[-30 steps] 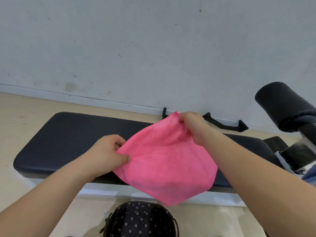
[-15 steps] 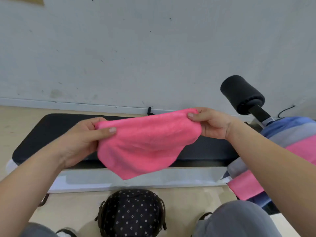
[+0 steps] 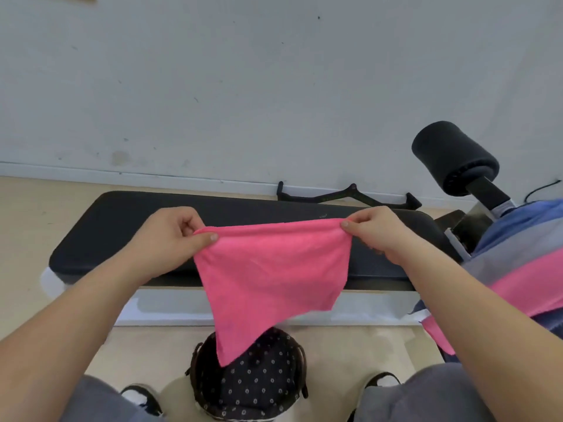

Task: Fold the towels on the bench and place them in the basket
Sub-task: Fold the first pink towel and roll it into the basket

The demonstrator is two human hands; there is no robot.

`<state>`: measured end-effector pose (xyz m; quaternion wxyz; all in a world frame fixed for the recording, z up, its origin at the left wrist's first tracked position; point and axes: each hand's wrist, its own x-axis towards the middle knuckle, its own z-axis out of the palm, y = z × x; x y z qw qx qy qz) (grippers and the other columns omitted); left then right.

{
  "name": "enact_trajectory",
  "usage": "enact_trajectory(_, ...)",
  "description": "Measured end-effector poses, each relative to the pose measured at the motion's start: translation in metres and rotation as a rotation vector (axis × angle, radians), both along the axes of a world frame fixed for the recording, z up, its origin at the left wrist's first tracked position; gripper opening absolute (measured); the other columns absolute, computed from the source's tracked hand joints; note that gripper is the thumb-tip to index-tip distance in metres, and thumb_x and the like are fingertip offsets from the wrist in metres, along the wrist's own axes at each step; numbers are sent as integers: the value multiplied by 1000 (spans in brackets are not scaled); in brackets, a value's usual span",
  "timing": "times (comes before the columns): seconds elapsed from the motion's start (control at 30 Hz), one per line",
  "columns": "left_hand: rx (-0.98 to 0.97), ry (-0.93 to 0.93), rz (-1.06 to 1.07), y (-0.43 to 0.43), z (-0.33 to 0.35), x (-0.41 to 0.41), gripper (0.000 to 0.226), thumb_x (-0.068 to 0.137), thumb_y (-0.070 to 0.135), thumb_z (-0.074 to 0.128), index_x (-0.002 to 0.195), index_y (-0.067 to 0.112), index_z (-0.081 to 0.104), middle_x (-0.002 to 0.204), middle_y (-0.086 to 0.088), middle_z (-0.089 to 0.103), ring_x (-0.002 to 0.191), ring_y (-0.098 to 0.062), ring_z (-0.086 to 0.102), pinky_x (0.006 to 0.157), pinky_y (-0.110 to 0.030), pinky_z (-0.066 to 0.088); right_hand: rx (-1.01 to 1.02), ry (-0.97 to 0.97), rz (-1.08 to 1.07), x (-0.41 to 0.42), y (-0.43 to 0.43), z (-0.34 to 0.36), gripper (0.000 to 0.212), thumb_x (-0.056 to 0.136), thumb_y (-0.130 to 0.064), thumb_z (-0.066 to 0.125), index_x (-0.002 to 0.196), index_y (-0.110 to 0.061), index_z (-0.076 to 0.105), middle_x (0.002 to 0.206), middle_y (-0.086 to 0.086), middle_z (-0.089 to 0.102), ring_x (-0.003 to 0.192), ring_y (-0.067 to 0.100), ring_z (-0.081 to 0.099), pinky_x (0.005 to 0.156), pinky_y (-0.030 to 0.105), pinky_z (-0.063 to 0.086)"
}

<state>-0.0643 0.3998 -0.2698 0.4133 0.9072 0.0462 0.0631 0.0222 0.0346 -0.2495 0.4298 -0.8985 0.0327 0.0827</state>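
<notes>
Grey-white wall (image 3: 274, 86): scuffed and speckled, filling the whole top half
Beige floor (image 3: 30, 208): plain, a bit scratched; running under everything else
Black bench (image 3: 122, 220): long padded top, lying crossways in front of the wall; white frame rail along the near side underneath
Striped towels (image 3: 518, 260): blue, grey and pink bands; heaped by the right end of the bench
Pink towel (image 3: 268, 269): up in the air, not lying on the bench; stretched by its top edge between both hands, about level with the pad; hanging down to a point right over the basket mouth
Basket (image 3: 259, 388): dark, round, white-dotted lining; on the floor on the near side of the bench, between the two feet
Foam roller (image 3: 454, 156): black and chunky, on a metal arm off to the upper right
Left hand (image 3: 170, 236): curled up tight; thumb clamped over the towel's top left corner, pinching it against the fingers
Right hand (image 3: 377, 233): same deal on the top right corner; thumb and forefinger nipped together on the fabric, other fingers tucked in behind
Black handle bar (image 3: 347, 196): on the floor against the wall, just behind the bench
Shoes (image 3: 140, 397): dark with white bits, peeking out either side of the basket
</notes>
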Motion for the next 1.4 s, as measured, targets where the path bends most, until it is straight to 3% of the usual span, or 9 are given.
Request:
enact_trajectory(0.17,8,2,164,-5,-4,26,12,91,33,74,80,27,73,59,3,67,60,-21,67,62,-36,54,403,221,-203,18,19,-10,13,101,-18,65,111,-10,70,59,9,67,43,16,59,39,23,48)
enact_trajectory(0.37,-398,92,293,-21,-12,66,12,104,18,59,100,17,70,68,-17,75,57,-30,73,52,-31,52,628,77,-336,48,31,-44,13,99,-18,69,106,-7,74,92,15,80,82,25,78,76,37,65)
enact_trajectory(0.6,-431,-9,254,-42,-38,111,14,101,11,59,108,23,64,97,1,78,98,-17,75,95,-42,60,400,-222,-302,74,38,-56,21,104,-18,54,110,-16,74,102,3,78,75,10,67,71,26,53)
enact_trajectory(0.73,-330,7,101,-47,-38,116,67,98,15,67,157,29,36,141,15,51,132,-4,51,113,-31,41,442,-178,-102,81,39,-60,51,104,-12,54,151,-30,48,138,-8,61,119,6,62,85,15,52)
enact_trajectory(0.87,38,1,-14,-40,-39,109,65,98,20,66,157,24,39,157,7,47,144,-11,44,121,-35,35,212,-216,20,72,36,-63,53,103,-15,56,152,-31,47,147,-8,54,132,6,54,104,22,47)
enact_trajectory(1.03,233,35,-207,-39,-37,77,53,93,35,73,143,25,58,147,13,55,137,-7,49,109,-17,33,-167,-151,296,44,43,-55,36,101,-30,61,137,-27,63,146,-7,58,135,10,52,103,16,36)
enact_trajectory(1.13,388,117,-407,-43,-44,53,88,84,56,76,159,34,35,165,15,25,154,-7,21,120,-17,14,-386,-122,503,15,57,-54,64,99,-44,62,157,-31,39,170,0,22,158,17,15,127,31,12)
enact_trajectory(1.27,764,109,-506,-46,-79,31,112,83,59,68,163,40,-9,171,1,-21,159,-20,-17,130,-40,-2,-686,-73,645,-17,71,-66,97,89,-67,59,163,-41,2,171,-1,-21,156,25,-22,126,55,-6)
enact_trajectory(1.4,885,-40,-476,-34,-102,27,105,85,48,74,166,32,10,174,-9,7,160,-30,7,129,-47,12,-828,-76,678,-30,73,-88,116,84,-69,64,158,-43,-22,165,0,-36,153,30,-31,123,59,-12)
